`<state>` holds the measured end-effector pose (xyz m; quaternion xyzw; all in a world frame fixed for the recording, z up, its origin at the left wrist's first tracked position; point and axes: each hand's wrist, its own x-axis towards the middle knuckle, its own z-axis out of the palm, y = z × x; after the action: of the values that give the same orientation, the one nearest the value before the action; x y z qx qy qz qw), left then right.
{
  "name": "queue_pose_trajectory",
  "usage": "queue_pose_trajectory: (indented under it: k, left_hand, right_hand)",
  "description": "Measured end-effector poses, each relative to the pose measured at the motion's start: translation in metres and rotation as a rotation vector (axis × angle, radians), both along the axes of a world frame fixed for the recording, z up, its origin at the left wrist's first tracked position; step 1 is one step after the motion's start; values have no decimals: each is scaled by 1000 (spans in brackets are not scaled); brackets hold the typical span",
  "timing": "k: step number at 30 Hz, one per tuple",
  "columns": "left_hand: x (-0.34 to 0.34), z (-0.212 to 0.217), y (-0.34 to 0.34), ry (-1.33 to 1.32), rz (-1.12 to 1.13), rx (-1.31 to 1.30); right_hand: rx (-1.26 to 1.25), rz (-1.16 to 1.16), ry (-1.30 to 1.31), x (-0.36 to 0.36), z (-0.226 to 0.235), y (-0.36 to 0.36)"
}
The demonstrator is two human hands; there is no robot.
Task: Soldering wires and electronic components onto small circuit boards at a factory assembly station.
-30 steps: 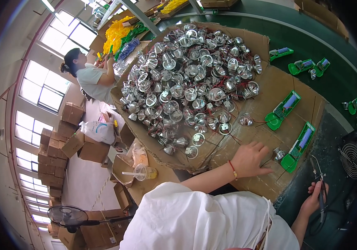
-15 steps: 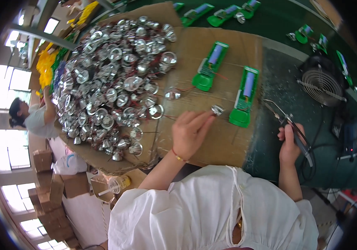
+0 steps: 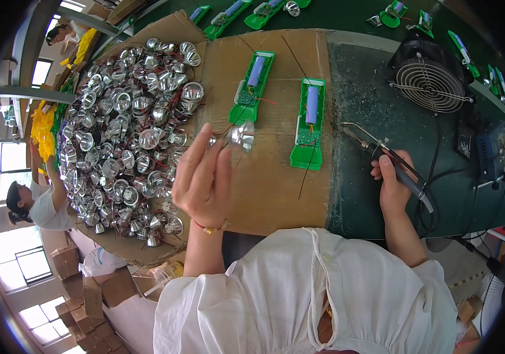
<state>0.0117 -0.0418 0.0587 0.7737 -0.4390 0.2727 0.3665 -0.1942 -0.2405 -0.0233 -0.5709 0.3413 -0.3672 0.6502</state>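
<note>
My left hand is raised over the cardboard, fingers bunched around the wired back of a shiny reflector cup. Its exact grip is partly hidden by the fingers. In my right hand is a soldering iron, its bent tip pointing left over the dark green mat. Two green plastic housings lie on the cardboard, each with a purple battery cell and a small circuit board: one housing beyond the left hand, the other housing between my hands. Thin dark wires lie across both.
A large heap of reflector cups covers the left of the cardboard. At right stand a fan with a wire guard and a blue box unit. More green housings line the far belt. Another person works at far left.
My left hand has moved left, away from the nearer housing, with the reflector cup. The whole view has shifted. My right hand still grips the soldering iron.
</note>
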Motion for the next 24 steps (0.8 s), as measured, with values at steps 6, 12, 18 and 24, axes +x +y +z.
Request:
queue_pose_trajectory:
  k: [6, 12, 18, 24]
  left_hand:
    - [-7, -15, -11, 996, -331, -332]
    - [-16, -53, -34, 1601, -265, -289]
    - [-13, -37, -42, 1549, -244, -114]
    - [-12, -47, -47, 1437, -141, 109]
  right_hand:
    - [-9, 4, -5, 1, 3, 2]
    - [-56, -4, -40, 2, 0, 2]
    - [-63, -2, -57, -2, 6, 3]
    - [-146, 135, -49, 3, 20, 15]
